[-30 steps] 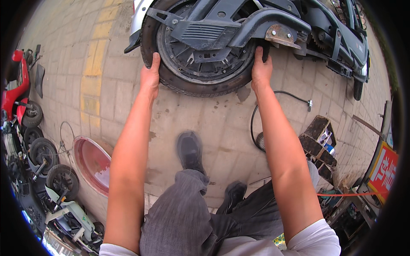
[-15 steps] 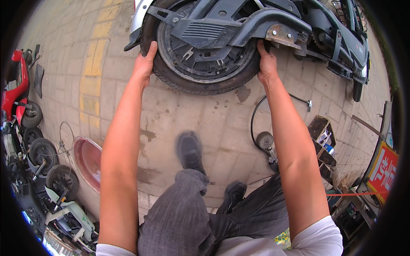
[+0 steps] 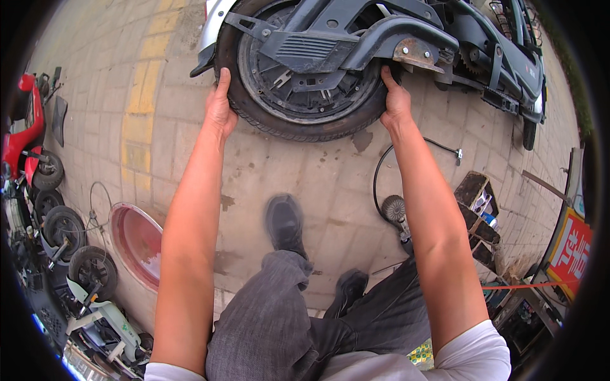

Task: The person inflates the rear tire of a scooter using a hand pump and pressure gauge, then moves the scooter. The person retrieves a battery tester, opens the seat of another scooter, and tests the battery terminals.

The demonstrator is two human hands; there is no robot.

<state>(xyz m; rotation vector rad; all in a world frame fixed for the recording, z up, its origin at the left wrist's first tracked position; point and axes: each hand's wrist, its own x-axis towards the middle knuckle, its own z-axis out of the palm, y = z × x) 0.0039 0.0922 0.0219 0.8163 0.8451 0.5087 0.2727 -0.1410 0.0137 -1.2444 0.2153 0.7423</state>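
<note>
An electric scooter (image 3: pixel 356 51) lies on its side at the top of the view, its wheel turned toward me. The wheel's black tyre (image 3: pixel 305 131) is dusty, and dark plastic covers and a swingarm cross its hub. My left hand (image 3: pixel 220 106) grips the tyre at its left edge, thumb up along the sidewall. On the opposite edge my right hand (image 3: pixel 397 105) grips it too, just below a rusty bolted bracket (image 3: pixel 416 53). Both hands' other fingers are hidden behind the tyre.
A red basin (image 3: pixel 135 244) rests on the paving at left, near several parked scooters (image 3: pixel 70 254). By my right forearm lie a black hose (image 3: pixel 377 184), a round ribbed metal tool (image 3: pixel 394 208) and a toolbox (image 3: pixel 476 197). My shoes (image 3: pixel 284 222) stand below the wheel.
My left hand and forearm have shifted slightly to the right, and the left side of the wheel and fender has moved a little right with them. The right hand has barely moved.
</note>
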